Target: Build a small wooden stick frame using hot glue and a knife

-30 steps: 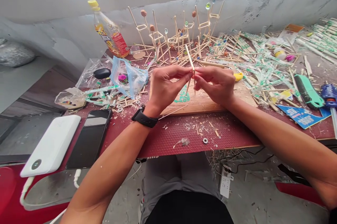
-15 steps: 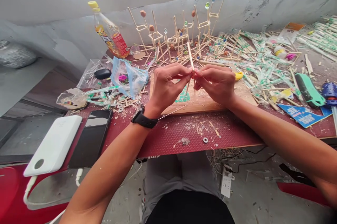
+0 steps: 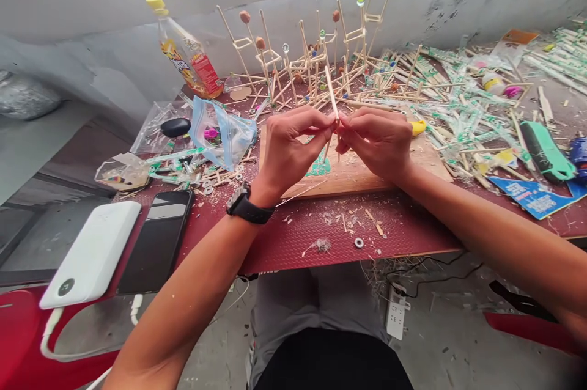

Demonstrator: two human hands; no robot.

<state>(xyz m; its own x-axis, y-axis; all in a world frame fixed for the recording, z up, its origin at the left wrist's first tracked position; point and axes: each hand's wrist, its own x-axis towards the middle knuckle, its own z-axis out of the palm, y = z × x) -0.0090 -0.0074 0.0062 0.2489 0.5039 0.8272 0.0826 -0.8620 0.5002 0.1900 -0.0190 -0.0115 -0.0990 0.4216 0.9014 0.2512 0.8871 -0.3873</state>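
Head view: wooden board point(image 3: 362, 175) as landmark, one green printed-looking patch on its face, wording unreadable. Bottle point(image 3: 190, 66), leaning, yellow cap, behind the board to its left; yellow and red label, lettering too small to read surely. Card point(image 3: 527, 194), blue with white lettering, illegible, right of the board. Wrappers point(image 3: 452, 96), clear with green print, illegible, beyond the board's right end. Stick piece, pale wood point(image 3: 331, 91), held above the board: one longer stick slanting upward, thinner ends pointing down beneath the fingers; joint hidden by fingertips. Left hand point(image 3: 296, 142) and right hand point(image 3: 378, 139), fingers pinched together on the piece, tips meeting. Stick frames point(image 3: 268, 62), similar pale wood, several topped with balls, behind the board.
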